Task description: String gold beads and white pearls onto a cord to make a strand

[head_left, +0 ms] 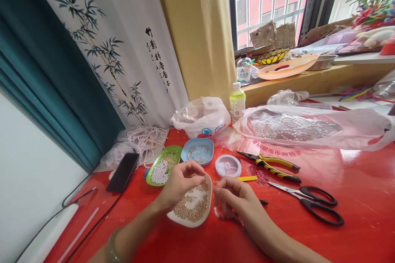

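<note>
My left hand (180, 183) hovers over a white dish (185, 218) filled with small gold beads, its fingers pinched together on something too small to make out. My right hand (233, 198) is just right of the dish, fingers curled in a pinch; a short strand of pearl beads (217, 213) hangs below it. The two hands' fingertips nearly meet above the dish's right rim. A green dish of white pearls (163, 165) and a blue dish of small silvery parts (198, 151) lie behind the left hand. A clear thread spool (228, 165) sits behind the right hand.
On the red table lie yellow-handled pliers (271, 165), black scissors (311, 202), a black phone (122, 171), pearl strands (145, 137), plastic bags (296, 127) of beads and a bottle (237, 100). A cable (77, 197) runs at the left edge. The window sill holds clutter.
</note>
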Demonstrator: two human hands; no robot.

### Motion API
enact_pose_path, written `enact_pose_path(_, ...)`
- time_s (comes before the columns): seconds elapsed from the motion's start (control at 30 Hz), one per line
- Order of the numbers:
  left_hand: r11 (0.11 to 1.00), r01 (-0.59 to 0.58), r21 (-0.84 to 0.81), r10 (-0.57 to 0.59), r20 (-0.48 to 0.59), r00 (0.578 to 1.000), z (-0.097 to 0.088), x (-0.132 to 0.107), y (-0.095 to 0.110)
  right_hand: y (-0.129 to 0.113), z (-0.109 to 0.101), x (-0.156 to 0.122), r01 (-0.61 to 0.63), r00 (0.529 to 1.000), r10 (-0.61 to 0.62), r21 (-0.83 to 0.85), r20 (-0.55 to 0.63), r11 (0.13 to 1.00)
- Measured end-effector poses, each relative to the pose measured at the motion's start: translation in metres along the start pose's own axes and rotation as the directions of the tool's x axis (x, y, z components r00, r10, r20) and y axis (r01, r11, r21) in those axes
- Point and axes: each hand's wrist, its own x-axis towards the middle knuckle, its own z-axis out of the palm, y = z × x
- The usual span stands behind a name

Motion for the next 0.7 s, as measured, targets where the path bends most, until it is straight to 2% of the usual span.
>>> enact_pose_path(0.5, 0.999, -0.003, 0.039, 0.003, -0.003, 1.000, -0.0012, -0.0019, -0.0016, -0.0009, 0.0009, 0.0001, 0.021, 1.000, -0.021, -0.010, 0.007, 1.000)
enact_pose_path(0.7, 0.998, 0.051, -0.047, -0.052, -0.008, 0.999, -0.0024, -0.0006, -0.0024, -0.0017, 0.0006, -0.0001, 0.018, 1.000, -0.018, -0.006, 0.024, 1.000)
